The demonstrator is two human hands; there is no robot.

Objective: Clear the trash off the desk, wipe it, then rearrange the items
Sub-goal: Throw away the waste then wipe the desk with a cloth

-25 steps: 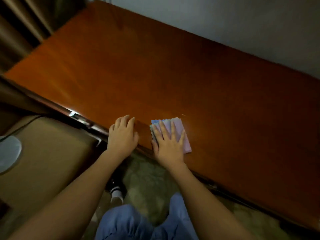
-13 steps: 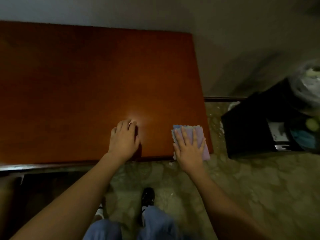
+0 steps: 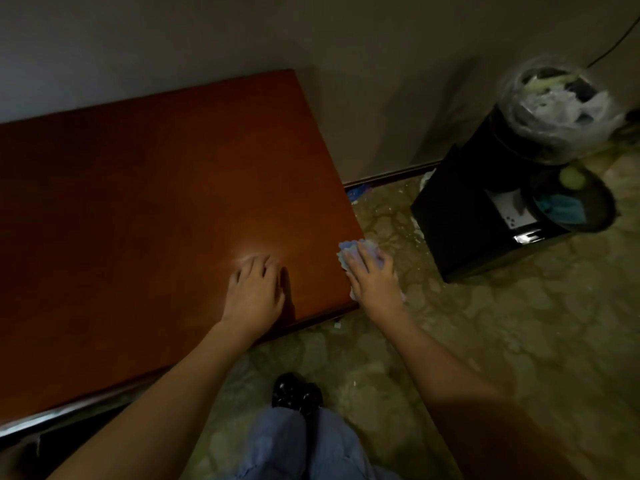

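Note:
The reddish-brown wooden desk [image 3: 145,188] fills the left half of the view, its top bare. My left hand [image 3: 254,292] lies palm down on the desk near its front right corner, fingers slightly apart, holding nothing. My right hand [image 3: 372,278] presses flat on a pale purple and blue cloth [image 3: 349,249] at the desk's right edge. The cloth hangs partly over that edge, and my hand hides most of it.
A black box-like stand [image 3: 485,209] sits on the floor to the right. By it are a bin lined with a clear bag of trash [image 3: 557,105] and a dark round container [image 3: 571,202] holding blue and green items. My shoe [image 3: 294,393] is below.
My right hand has slid the cloth rightwards along the desk front to the right edge. My left hand moved right along with it. The view turned towards the desk's right end and the bins.

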